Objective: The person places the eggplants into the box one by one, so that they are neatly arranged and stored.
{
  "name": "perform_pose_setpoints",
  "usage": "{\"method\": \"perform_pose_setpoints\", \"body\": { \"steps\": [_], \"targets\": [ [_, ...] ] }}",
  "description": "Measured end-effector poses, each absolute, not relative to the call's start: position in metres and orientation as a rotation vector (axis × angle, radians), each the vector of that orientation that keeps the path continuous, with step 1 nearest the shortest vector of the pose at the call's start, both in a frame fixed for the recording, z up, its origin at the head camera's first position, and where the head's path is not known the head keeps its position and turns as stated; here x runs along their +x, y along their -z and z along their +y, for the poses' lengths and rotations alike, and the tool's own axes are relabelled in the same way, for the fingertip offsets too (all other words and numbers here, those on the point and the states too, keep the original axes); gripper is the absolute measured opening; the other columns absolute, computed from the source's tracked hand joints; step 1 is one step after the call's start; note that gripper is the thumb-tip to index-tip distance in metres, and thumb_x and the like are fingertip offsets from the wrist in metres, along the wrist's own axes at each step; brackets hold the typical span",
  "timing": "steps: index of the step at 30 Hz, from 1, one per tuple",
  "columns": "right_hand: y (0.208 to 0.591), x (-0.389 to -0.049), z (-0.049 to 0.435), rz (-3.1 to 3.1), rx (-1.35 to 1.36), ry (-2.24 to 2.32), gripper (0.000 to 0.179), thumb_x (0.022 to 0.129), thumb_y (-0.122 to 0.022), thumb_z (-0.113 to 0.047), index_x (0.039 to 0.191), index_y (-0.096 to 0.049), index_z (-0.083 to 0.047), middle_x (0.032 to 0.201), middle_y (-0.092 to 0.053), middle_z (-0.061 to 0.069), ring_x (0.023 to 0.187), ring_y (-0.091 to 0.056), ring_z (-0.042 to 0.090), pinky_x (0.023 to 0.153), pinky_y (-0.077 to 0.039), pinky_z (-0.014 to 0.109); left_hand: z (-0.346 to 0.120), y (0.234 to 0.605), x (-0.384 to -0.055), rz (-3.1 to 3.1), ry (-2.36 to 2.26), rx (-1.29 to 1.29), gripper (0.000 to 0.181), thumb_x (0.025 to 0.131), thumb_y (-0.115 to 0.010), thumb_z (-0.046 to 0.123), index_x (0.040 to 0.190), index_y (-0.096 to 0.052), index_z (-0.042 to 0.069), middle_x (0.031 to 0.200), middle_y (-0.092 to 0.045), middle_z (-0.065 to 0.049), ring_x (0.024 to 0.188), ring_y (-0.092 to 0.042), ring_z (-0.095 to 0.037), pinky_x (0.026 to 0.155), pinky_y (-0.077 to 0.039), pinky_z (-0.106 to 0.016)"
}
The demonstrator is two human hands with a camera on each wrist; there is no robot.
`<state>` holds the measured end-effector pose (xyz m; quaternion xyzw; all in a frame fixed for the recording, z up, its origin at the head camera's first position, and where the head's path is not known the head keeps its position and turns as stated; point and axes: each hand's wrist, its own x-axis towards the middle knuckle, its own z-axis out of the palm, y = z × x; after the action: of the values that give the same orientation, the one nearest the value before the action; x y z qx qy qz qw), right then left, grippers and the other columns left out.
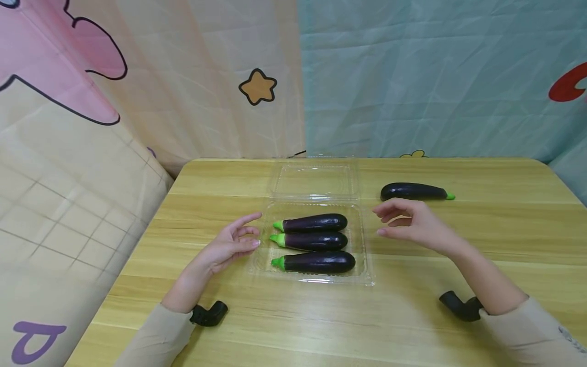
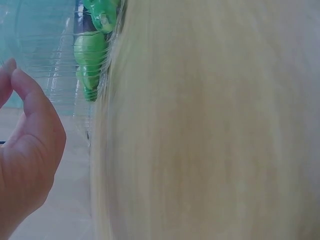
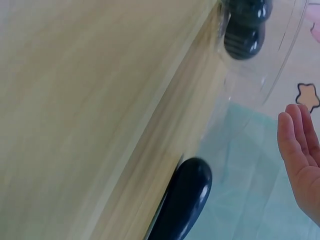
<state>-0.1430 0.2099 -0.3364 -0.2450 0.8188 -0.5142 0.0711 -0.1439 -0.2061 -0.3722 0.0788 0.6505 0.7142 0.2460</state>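
Observation:
Three dark eggplants (image 1: 316,241) lie side by side in a clear plastic clamshell container (image 1: 312,279), their green stems toward the left. The container's lid (image 1: 315,182) is folded back away from the person. Close to the container's left edge is the left hand (image 1: 234,244), fingers loosely bent and holding nothing. The right hand (image 1: 408,221) hovers just off the container's right side, fingers relaxed, nothing in it. Beyond the right hand, a single eggplant (image 1: 412,191) lies on the table with its stem to the right; its rounded end shows in the right wrist view.
The wooden table (image 1: 293,326) has its far edge against a printed cloth backdrop (image 1: 390,76). Black wrist mounts (image 1: 210,313) stick out at both sleeves over the front of the table.

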Motion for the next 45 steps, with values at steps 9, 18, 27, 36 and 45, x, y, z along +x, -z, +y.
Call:
{"method": "perform_pose_setpoints", "body": {
  "steps": [9,18,27,36,45],
  "targets": [
    [0.334,-0.148,0.243,2.580,-0.557,1.501,0.037,0.084,-0.070,-0.014,0.116,-0.057,-0.004,0.110,-0.057,0.003,0.098,-0.057,0.014,0.075,-0.052,0.022,-0.205,0.371,-0.144,1.778,-1.948,0.205,0.071,0.086,-0.057,-0.009,0.147,-0.023,0.005,0.108,-0.048,-0.007,0.077,-0.058,-0.007,0.070,-0.051,-0.018],
    [0.342,-0.155,0.276,2.666,-0.367,1.482,0.036,0.085,-0.069,-0.018,0.118,-0.056,-0.012,0.106,-0.057,-0.010,0.096,-0.056,0.003,0.073,-0.049,0.015,-0.205,0.371,-0.145,1.779,-1.947,0.202,0.071,0.086,-0.057,-0.010,0.147,-0.023,0.005,0.107,-0.048,-0.007,0.077,-0.057,-0.007,0.070,-0.051,-0.018],
    [0.349,-0.161,0.300,2.730,-0.292,1.475,0.040,0.086,-0.069,-0.018,0.122,-0.054,-0.009,0.101,-0.057,-0.021,0.090,-0.054,-0.004,0.070,-0.046,0.011,-0.206,0.374,-0.145,1.770,-1.951,0.237,0.072,0.085,-0.060,-0.006,0.146,-0.023,0.005,0.107,-0.048,-0.007,0.078,-0.058,-0.007,0.070,-0.051,-0.018],
    [0.354,-0.165,0.316,2.798,-0.086,1.439,0.050,0.086,-0.068,-0.027,0.128,-0.051,-0.007,0.103,-0.054,-0.018,0.088,-0.050,-0.010,0.068,-0.043,0.008,-0.206,0.373,-0.144,1.776,-1.949,0.229,0.071,0.086,-0.057,-0.009,0.146,-0.022,0.003,0.106,-0.048,-0.005,0.078,-0.057,-0.007,0.069,-0.051,-0.018],
    [0.359,-0.171,0.329,2.845,-0.027,1.430,0.049,0.084,-0.069,-0.030,0.125,-0.052,-0.010,0.098,-0.054,-0.021,0.086,-0.049,-0.010,0.067,-0.042,0.007,-0.206,0.374,-0.144,1.772,-1.950,0.229,0.071,0.086,-0.057,-0.009,0.146,-0.022,0.002,0.106,-0.048,-0.006,0.078,-0.057,-0.007,0.070,-0.051,-0.018]
  ]
}}
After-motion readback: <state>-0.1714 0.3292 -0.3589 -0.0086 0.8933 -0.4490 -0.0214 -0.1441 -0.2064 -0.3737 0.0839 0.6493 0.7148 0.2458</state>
